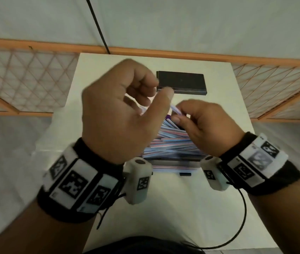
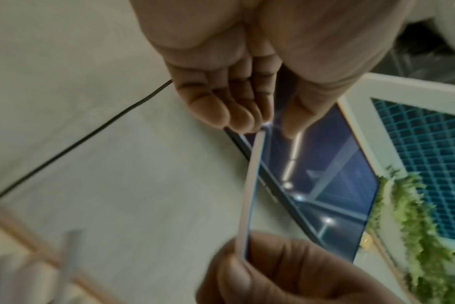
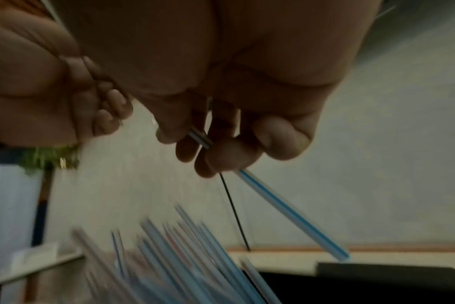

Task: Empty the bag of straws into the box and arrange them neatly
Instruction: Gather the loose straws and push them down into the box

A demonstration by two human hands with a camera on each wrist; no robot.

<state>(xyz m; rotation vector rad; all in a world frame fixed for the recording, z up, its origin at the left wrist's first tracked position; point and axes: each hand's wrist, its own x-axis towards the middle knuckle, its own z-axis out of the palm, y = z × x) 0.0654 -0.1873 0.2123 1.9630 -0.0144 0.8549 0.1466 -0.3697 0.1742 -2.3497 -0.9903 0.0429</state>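
Right hand (image 1: 206, 125) pinches single straw (image 3: 291, 214); its axis runs toward 10 o'clock to left hand (image 1: 120, 110), fingers curled at far tip, contact unclear. Straw heap (image 1: 171, 145) in box (image 1: 174, 159) directly below, 6 o'clock.

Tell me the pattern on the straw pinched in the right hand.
The thin plastic straw is white with a lengthwise blue stripe, clearest in the right wrist view.

Indoor room, white table (image 1: 164, 208), wooden lattice screens (image 1: 22, 79), plain wall
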